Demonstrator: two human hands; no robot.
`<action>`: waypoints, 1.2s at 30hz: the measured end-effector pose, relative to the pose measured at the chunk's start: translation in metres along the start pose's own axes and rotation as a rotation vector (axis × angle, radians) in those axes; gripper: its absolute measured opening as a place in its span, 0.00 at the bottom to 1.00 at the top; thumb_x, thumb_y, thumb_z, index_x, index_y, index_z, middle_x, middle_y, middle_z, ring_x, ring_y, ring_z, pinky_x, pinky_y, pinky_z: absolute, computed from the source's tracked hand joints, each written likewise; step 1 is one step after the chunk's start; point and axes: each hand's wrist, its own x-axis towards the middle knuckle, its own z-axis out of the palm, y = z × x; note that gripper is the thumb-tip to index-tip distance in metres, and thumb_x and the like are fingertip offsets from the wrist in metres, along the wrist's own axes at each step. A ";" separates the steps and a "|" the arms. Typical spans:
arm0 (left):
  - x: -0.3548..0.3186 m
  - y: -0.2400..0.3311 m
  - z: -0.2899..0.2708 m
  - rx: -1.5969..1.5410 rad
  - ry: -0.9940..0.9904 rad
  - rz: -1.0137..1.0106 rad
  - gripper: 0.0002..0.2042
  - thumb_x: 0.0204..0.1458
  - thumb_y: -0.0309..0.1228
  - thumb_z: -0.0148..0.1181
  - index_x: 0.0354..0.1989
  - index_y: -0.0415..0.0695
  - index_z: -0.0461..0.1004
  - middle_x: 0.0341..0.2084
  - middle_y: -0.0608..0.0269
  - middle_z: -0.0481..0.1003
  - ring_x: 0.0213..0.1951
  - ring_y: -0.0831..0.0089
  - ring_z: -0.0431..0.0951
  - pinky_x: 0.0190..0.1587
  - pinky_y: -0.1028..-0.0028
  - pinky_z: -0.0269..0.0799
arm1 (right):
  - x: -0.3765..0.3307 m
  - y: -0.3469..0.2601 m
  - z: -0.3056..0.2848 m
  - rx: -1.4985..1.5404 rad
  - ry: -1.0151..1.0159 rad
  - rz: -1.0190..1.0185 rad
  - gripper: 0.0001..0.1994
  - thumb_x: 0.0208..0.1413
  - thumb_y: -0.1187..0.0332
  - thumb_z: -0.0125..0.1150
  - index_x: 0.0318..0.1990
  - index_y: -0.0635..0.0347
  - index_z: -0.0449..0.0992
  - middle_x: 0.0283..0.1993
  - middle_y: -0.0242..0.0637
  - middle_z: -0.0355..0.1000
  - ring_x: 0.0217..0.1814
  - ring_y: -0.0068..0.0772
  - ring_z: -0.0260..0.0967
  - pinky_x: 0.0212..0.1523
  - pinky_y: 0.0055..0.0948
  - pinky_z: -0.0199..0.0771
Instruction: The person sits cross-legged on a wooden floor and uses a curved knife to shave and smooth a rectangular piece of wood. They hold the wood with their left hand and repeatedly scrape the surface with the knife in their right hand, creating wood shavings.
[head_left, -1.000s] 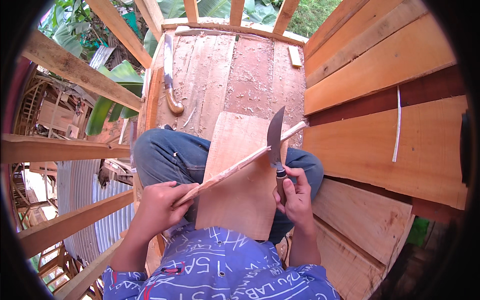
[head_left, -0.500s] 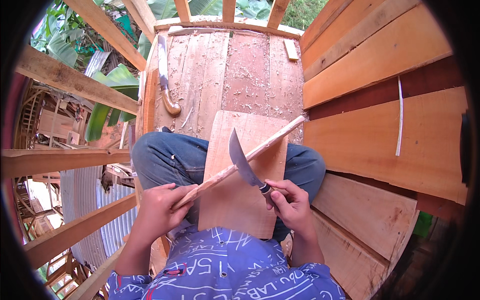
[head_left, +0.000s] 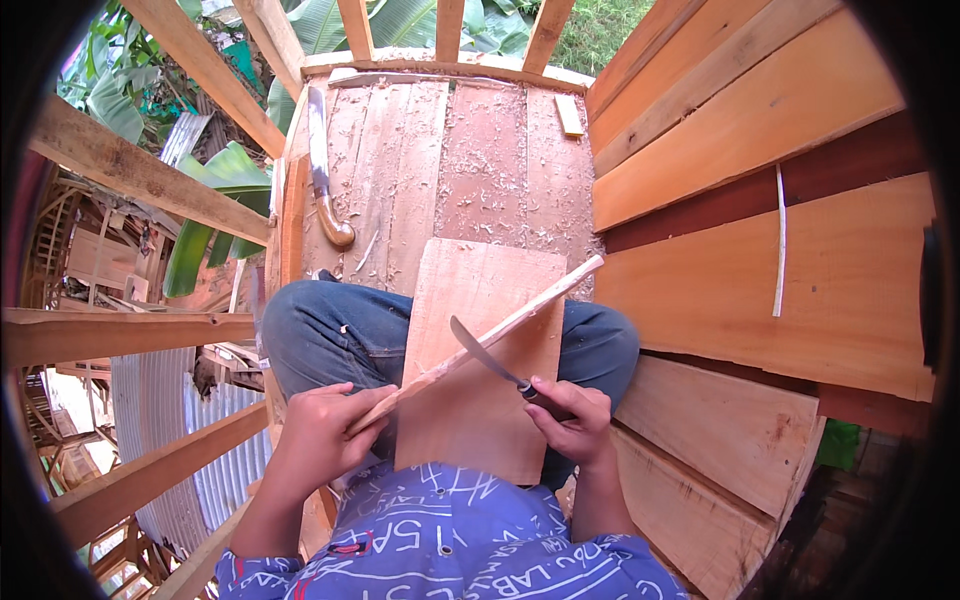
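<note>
My left hand (head_left: 335, 428) is closed round the near end of a pale wooden stick (head_left: 520, 318), which slants up to the right above my lap. In my right hand (head_left: 578, 418) is the dark handle of a knife (head_left: 487, 358), its curved blade lying across the middle of the stick. The blade appears to touch the stick; how deep its edge sits cannot be made out. Under both lies a flat wooden board (head_left: 470, 430), resting across my crossed legs.
A machete (head_left: 320, 160) with a wooden handle lies at the far left on the plank floor (head_left: 400, 150), among shavings. A small wood block (head_left: 569, 116) is at the far right. Wooden rails (head_left: 130, 328) stand left; a plank wall (head_left: 730, 260) with a thin pale strip (head_left: 780, 240) rises right.
The knife blade has turned from broad side showing to nearly edge-on and lies flatter against the stick. The stick's far end has dipped slightly, and the view has shifted a little.
</note>
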 end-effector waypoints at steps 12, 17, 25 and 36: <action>0.007 0.000 -0.004 -0.036 0.030 -0.014 0.15 0.44 0.27 0.65 0.43 0.47 0.81 0.24 0.54 0.79 0.28 0.57 0.80 0.50 0.60 0.76 | 0.006 -0.013 -0.020 0.363 0.372 0.462 0.16 0.65 0.70 0.54 0.58 0.59 0.65 0.26 0.34 0.70 0.18 0.14 0.59 0.17 0.18 0.60; 0.006 -0.003 -0.006 -0.036 -0.016 -0.023 0.18 0.40 0.24 0.66 0.44 0.44 0.80 0.28 0.53 0.80 0.33 0.55 0.81 0.50 0.59 0.76 | 0.005 -0.023 -0.012 0.415 0.423 0.495 0.13 0.66 0.72 0.49 0.57 0.59 0.64 0.28 0.35 0.70 0.19 0.13 0.59 0.18 0.15 0.56; 0.002 -0.001 -0.003 -0.006 -0.007 -0.020 0.17 0.42 0.25 0.65 0.45 0.45 0.80 0.26 0.56 0.80 0.31 0.58 0.81 0.51 0.58 0.76 | -0.002 -0.025 -0.009 0.551 0.293 0.484 0.14 0.67 0.71 0.50 0.58 0.58 0.62 0.30 0.37 0.70 0.25 0.15 0.63 0.25 0.17 0.63; 0.008 -0.002 -0.004 -0.012 0.030 -0.009 0.17 0.44 0.26 0.64 0.46 0.48 0.80 0.23 0.58 0.79 0.26 0.61 0.81 0.52 0.58 0.75 | 0.005 -0.033 0.012 0.230 0.039 0.380 0.14 0.57 0.79 0.58 0.51 0.68 0.75 0.29 0.39 0.78 0.28 0.21 0.73 0.31 0.20 0.72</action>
